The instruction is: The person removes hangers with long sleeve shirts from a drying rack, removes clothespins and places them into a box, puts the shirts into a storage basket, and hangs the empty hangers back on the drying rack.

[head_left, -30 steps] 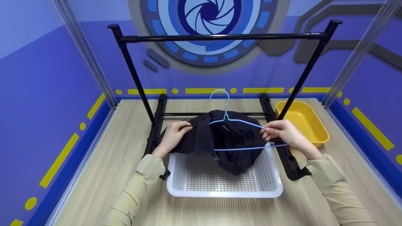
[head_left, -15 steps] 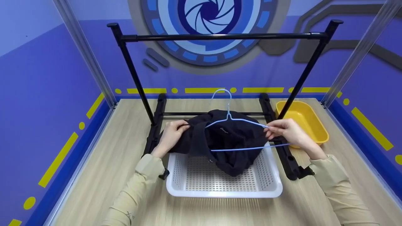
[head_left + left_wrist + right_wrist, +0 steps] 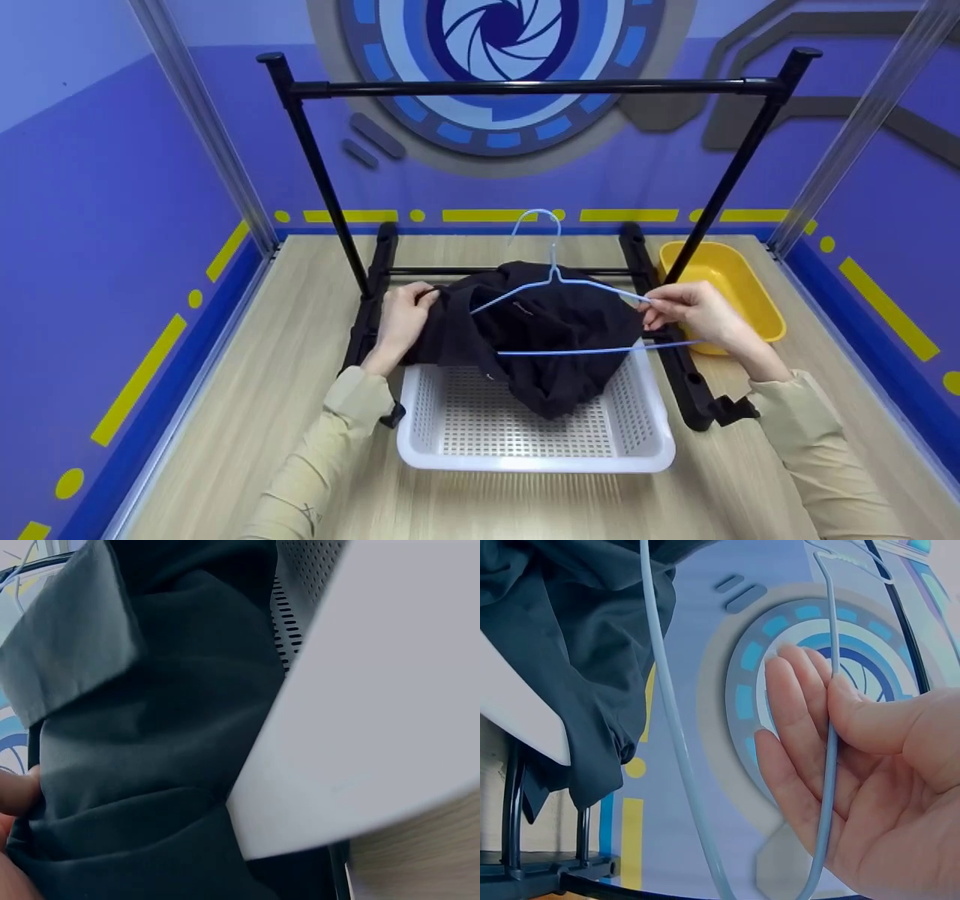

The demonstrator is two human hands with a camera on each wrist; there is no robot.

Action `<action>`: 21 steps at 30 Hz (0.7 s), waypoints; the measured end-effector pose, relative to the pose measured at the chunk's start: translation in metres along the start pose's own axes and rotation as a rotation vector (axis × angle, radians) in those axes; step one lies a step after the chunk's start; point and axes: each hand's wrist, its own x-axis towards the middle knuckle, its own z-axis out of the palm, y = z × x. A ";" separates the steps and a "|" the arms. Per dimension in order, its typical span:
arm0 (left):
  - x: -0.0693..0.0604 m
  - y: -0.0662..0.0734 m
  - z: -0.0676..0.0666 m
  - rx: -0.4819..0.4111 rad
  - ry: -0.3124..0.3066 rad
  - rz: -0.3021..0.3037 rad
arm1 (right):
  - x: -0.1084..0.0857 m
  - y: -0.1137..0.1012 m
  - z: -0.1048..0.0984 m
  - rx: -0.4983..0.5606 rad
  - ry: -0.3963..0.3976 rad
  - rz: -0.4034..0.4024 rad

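A black garment (image 3: 555,382) lies bunched over the back of a white basket, its neck opening facing right with a small label inside. Pinching its left part between thumb and fingers is my left hand (image 3: 403,319); the left wrist view shows the thumb on the cloth and a folded flap (image 3: 75,637). My right hand (image 3: 694,311) pinches the upper right arm of a light blue hanger (image 3: 600,285). The hanger stands hook up, its left end hidden inside the garment's opening. In the right wrist view, thumb and fingers hold the hanger wire (image 3: 830,735).
The white perforated basket (image 3: 536,463) sits on the wooden table (image 3: 247,360). A black clothes rack (image 3: 525,88) stands behind and around it, its crossbar above the hands. At the back right is a yellow tub (image 3: 776,322). Patterned walls enclose the table.
My left hand has shifted left, drawing the garment's opening edge left. My right hand has moved slightly right with the hanger, and more of the hanger's left arm shows.
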 end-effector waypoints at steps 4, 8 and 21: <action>0.002 -0.002 -0.001 0.027 0.031 -0.046 | -0.001 -0.003 -0.003 -0.029 0.018 0.009; 0.004 -0.007 -0.001 0.037 0.042 -0.098 | -0.002 -0.004 -0.006 -0.045 0.032 0.011; 0.005 -0.016 -0.005 0.017 0.030 -0.170 | -0.007 -0.011 -0.019 -0.096 0.078 -0.003</action>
